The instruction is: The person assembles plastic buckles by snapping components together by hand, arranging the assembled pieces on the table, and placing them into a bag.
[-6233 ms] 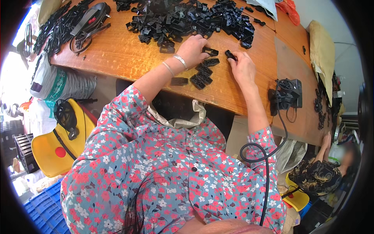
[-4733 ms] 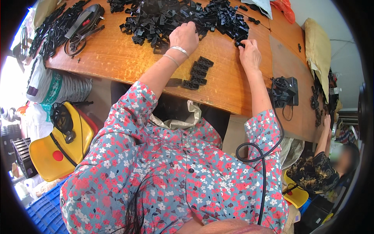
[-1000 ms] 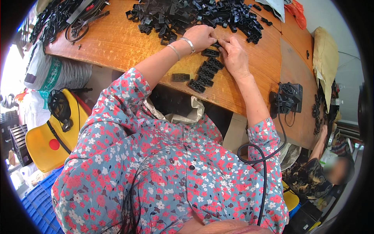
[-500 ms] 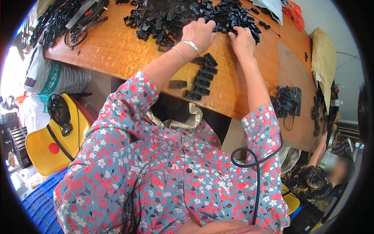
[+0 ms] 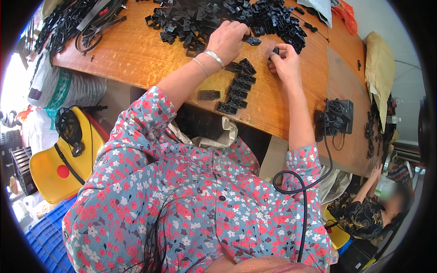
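Note:
A large heap of small black plastic housings (image 5: 195, 20) lies at the table's far side. My left hand (image 5: 227, 42) is at the heap's near edge, its fingers curled down over a black housing (image 5: 252, 41) that partly shows by the fingertips. To the right, my right hand (image 5: 287, 63) pinches another dark housing (image 5: 274, 52) between thumb and fingers, just above the wood. Between my forearms, several housings stand in a slanting row (image 5: 237, 93), most of them lying side by side. A single housing (image 5: 209, 95) lies left of the row, near the table's front edge.
On the wooden table (image 5: 136, 59), black straps (image 5: 98, 27) lie at the left and a black adapter with coiled cord (image 5: 336, 117) at the right. A yellow chair (image 5: 68, 154) stands at the left. Another person (image 5: 364, 207) sits at the right.
My right hand has drawn back from the heap toward me, bringing a black housing with it. The left hand has shifted slightly left and nearer. The row stays as it was.

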The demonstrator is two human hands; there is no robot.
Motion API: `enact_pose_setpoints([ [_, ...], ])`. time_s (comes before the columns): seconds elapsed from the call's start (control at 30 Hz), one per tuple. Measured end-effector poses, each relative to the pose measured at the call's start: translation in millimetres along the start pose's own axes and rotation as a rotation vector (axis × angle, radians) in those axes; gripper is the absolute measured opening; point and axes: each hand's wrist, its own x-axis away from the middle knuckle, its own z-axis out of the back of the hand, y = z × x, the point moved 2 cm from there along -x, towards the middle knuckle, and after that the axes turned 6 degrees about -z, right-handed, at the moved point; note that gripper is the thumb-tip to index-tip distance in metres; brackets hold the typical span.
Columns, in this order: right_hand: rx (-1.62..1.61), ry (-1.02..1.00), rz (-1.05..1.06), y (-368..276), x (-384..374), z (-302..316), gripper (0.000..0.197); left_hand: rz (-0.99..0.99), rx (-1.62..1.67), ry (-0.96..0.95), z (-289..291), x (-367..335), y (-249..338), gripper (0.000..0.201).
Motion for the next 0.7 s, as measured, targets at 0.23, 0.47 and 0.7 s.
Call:
enact_pose_setpoints([
  [0.23,0.230,0.020,0.248,6,33,-10,0.022,-0.170,0.087,-0.246,0,11,4,0.023],
  [0.47,0.530,0.156,0.483,0,27,-2,0.029,-0.014,0.187,-0.230,5,10,-7,0.035],
  [0.7,0.435,0.046,0.712,-28,15,-28,0.028,0.134,0.065,-0.333,-2,7,-4,0.035],
])
